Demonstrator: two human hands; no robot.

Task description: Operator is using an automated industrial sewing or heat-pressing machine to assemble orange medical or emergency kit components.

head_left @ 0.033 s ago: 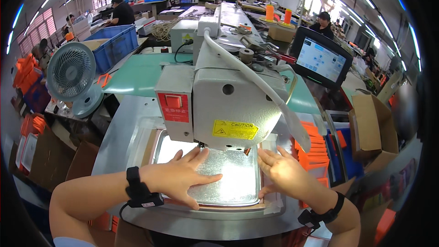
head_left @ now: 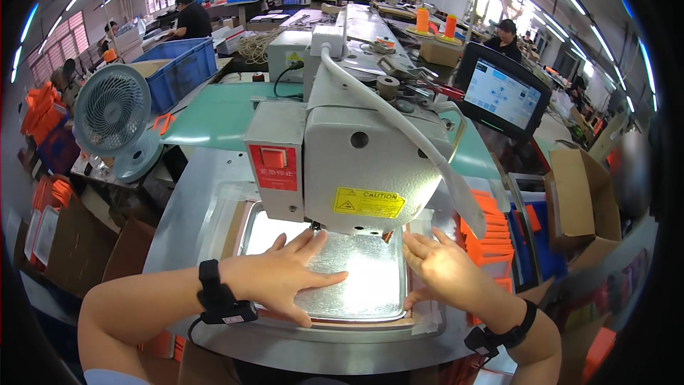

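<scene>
My left hand (head_left: pixel 285 279) lies with its fingers spread over the left part of a shiny silver sheet (head_left: pixel 370 289). The sheet sits inside a flat rectangular frame with rounded corners. At the frame's right edge rests my right hand (head_left: pixel 447 268), fingers stretched forward and thumb apart, holding nothing that I can see. Just beyond both hands is the head of a grey industrial sewing machine (head_left: pixel 356 178), its lower parts close to my left fingertips. A small orange-brown piece (head_left: pixel 387 236) shows under the machine's right side. Each wrist wears a black strap with a small device.
A red switch panel (head_left: pixel 274 165) is on the machine's left side. To the right stand a touchscreen (head_left: pixel 499 96), a stack of orange pieces (head_left: pixel 486 232) and an open cardboard box (head_left: pixel 573 199). A fan (head_left: pixel 114 110) and a blue crate (head_left: pixel 182 75) are at left. Co-workers sit farther back.
</scene>
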